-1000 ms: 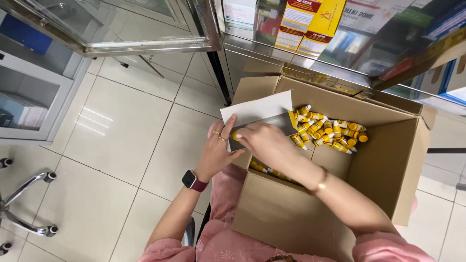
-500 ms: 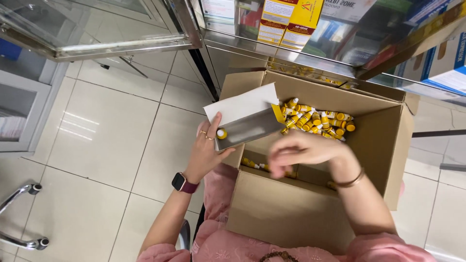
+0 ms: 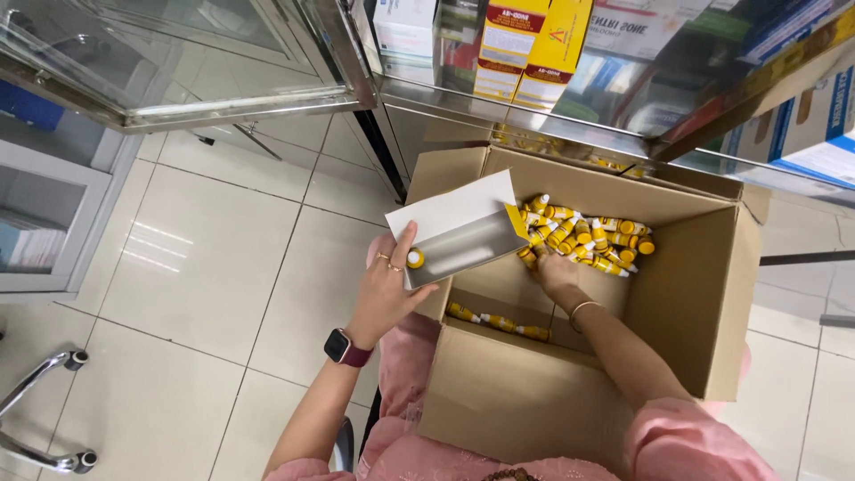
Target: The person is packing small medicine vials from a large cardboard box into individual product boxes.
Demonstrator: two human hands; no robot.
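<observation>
My left hand [image 3: 385, 289], with rings and a dark red wrist watch, holds a small open white carton [image 3: 459, 233] tilted over the left wall of a big cardboard box [image 3: 690, 307]. One yellow-capped little bottle [image 3: 415, 258] lies in the carton's near end, by my thumb. My right hand [image 3: 554, 270], with a thin bracelet, reaches down into the big box, and its fingers are among a pile of yellow-capped bottles [image 3: 592, 233]. Whether it grips one is hidden. A few more bottles [image 3: 499, 322] lie lower in the box.
The big box rests against my lap in pink clothing. Ahead stands a glass cabinet shelf with yellow and white packages [image 3: 530, 49], and its glass door [image 3: 178, 62] swings open at upper left. Chrome chair legs [image 3: 44, 419] stand on the tiled floor at lower left.
My right hand left the small carton, drew back toward me, then went down into the bottle pile. The carton in my left hand now shows one bottle inside. The view shifted slightly.
</observation>
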